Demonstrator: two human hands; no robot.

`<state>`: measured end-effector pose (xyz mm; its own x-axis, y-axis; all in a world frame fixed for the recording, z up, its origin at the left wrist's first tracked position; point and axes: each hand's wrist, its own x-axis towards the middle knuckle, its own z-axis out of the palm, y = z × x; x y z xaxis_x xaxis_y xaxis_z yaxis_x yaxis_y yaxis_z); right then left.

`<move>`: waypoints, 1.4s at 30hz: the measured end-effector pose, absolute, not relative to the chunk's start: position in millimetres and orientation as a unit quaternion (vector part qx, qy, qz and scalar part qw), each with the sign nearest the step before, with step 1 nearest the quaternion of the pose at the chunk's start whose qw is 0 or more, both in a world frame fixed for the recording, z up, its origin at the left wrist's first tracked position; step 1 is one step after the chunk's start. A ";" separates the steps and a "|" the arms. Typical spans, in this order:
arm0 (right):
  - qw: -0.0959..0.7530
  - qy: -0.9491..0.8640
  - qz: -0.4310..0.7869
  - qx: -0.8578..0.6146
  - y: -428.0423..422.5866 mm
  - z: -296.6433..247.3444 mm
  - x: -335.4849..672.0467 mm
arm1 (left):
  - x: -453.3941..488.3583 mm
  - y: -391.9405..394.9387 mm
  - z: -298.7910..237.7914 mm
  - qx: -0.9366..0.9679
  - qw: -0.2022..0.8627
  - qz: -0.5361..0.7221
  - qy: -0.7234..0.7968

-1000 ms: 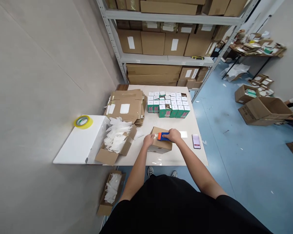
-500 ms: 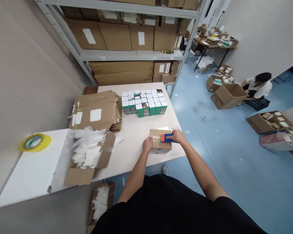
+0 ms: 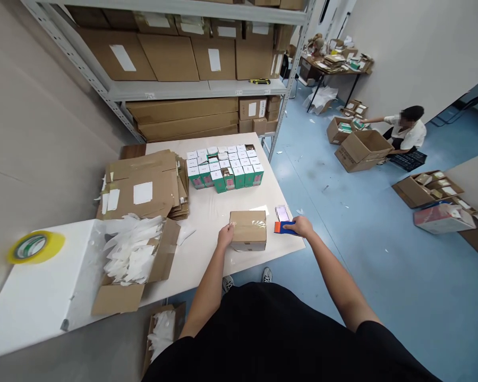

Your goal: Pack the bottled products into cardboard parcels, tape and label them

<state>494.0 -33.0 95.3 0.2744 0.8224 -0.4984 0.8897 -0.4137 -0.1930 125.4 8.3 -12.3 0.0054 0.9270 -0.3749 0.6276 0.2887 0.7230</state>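
Got a small cardboard box (image 3: 247, 228) sitting near the front edge of the table (image 3: 207, 217), over toward the front right corner, with clear tape (image 3: 258, 223) shining across its top. Got the left hand (image 3: 225, 235) gripping the box's left side. Got the right hand (image 3: 301, 226) clenched around a blue-and-orange tool (image 3: 284, 227), apart from the box and out by the table's right edge, with a phone (image 3: 282, 213) just behind.

Would worry about that phone most. Could get knocked over the right edge by one careless swing of the tool. Could also see the box sliding off the front edge after a hard pull that way, given so little table left there. Might twist around too, thanks to just one hand on it. Watch the white paper (image 3: 259, 210) just behind the box: easy to crumple with a shove backward. Can't judge the tape's hold from here. Seems less risky for the green-and-white cartons (image 3: 229, 170), grouped toward the back right corner, well apart from both hands.
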 end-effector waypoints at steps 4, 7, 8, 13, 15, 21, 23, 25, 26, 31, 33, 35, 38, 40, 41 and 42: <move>0.047 0.552 -0.283 0.783 -27.5 87.9 461.6 | 96.4 15.5 -19.7 0.545 0.438 0.194 0.688; 0.035 0.572 -0.291 0.766 -23.6 87.7 433.0 | 71.8 18.9 -22.9 0.521 0.447 0.200 0.699; 0.030 0.579 -0.294 0.760 -21.7 87.5 421.7 | 63.1 19.8 -23.4 0.513 0.450 0.203 0.703; 0.005 0.609 -0.319 0.726 -6.4 86.1 354.1 | 15.8 24.4 -16.9 0.450 0.404 0.169 0.778; 0.007 0.619 -0.316 0.719 1.8 86.9 326.7 | -2.5 25.2 -9.5 0.433 0.376 0.165 0.803; 0.045 0.651 -0.298 0.697 27.8 92.1 262.2 | -22.9 25.7 15.5 0.514 0.382 0.223 0.735; 0.058 0.659 -0.296 0.689 34.4 93.5 245.9 | -17.9 28.5 18.2 0.533 0.390 0.201 0.723; 0.070 0.667 -0.295 0.681 39.5 94.6 231.8 | -11.5 31.5 16.4 0.540 0.384 0.165 0.730; 0.075 0.668 -0.297 0.678 41.5 94.8 225.8 | -8.7 32.3 14.1 0.540 0.374 0.148 0.739; 0.104 0.673 -0.304 0.666 46.5 90.6 210.6 | 1.0 20.4 -6.5 0.512 0.349 0.115 0.776; 0.125 0.681 -0.300 0.656 46.2 86.4 212.9 | 7.1 9.8 -16.0 0.501 0.359 0.121 0.778; 0.142 0.688 -0.294 0.649 44.5 82.2 219.7 | 17.1 -0.2 -24.4 0.489 0.370 0.132 0.779; 0.158 0.691 -0.276 0.649 40.6 78.2 235.9 | 38.1 -8.8 -33.4 0.476 0.378 0.133 0.783; 0.162 0.688 -0.265 0.656 37.8 77.2 249.1 | 54.0 -9.3 -36.6 0.474 0.376 0.130 0.786; 0.160 0.685 -0.261 0.661 36.5 76.9 256.3 | 62.2 -8.5 -37.4 0.475 0.377 0.129 0.785; 0.156 0.681 -0.259 0.667 35.3 76.8 263.7 | 70.4 -7.4 -37.9 0.477 0.381 0.128 0.782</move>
<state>263.7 35.3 76.8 -0.0609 0.8275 -0.5582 0.9890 -0.0253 -0.1454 70.4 -7.4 -37.9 -0.2548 0.8428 -0.4742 0.6479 0.5128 0.5633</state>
